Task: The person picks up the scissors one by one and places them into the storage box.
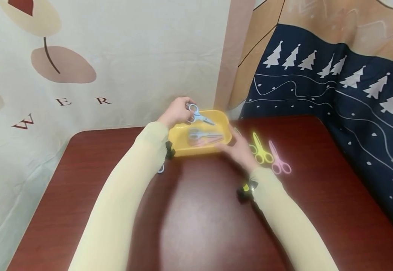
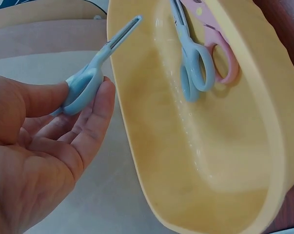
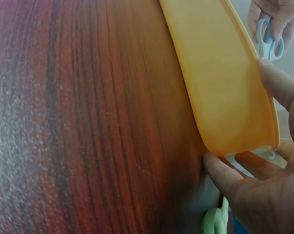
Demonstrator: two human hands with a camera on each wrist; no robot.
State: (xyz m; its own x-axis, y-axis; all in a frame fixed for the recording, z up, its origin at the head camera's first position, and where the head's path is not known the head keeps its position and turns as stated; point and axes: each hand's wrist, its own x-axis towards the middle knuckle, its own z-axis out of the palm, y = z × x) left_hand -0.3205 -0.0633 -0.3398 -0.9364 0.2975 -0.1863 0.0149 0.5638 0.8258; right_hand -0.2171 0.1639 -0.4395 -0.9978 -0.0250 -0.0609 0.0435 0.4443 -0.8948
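My left hand [image 1: 178,111] pinches a pair of light blue scissors [image 2: 86,85] by the handles, between thumb and fingers. They hang over the far left part of a yellow plastic basket [image 1: 196,151], blades toward the right. Inside the basket lie another pair of blue scissors [image 2: 195,66] and a pair of pink scissors [image 2: 225,56], side by side. At the basket's right end my right hand [image 1: 238,148] grips it, with the thumb [image 3: 278,80] at the rim and a finger [image 3: 220,170] at the bottom corner.
Right of the basket, yellow scissors [image 1: 263,150] and pink scissors [image 1: 278,158] lie on the dark red wooden table [image 1: 196,226]. A green handle [image 3: 215,222] shows near my right hand. One pale handle loop [image 1: 161,169] peeks out by the left sleeve. Printed cloths [image 1: 149,56] hang behind.
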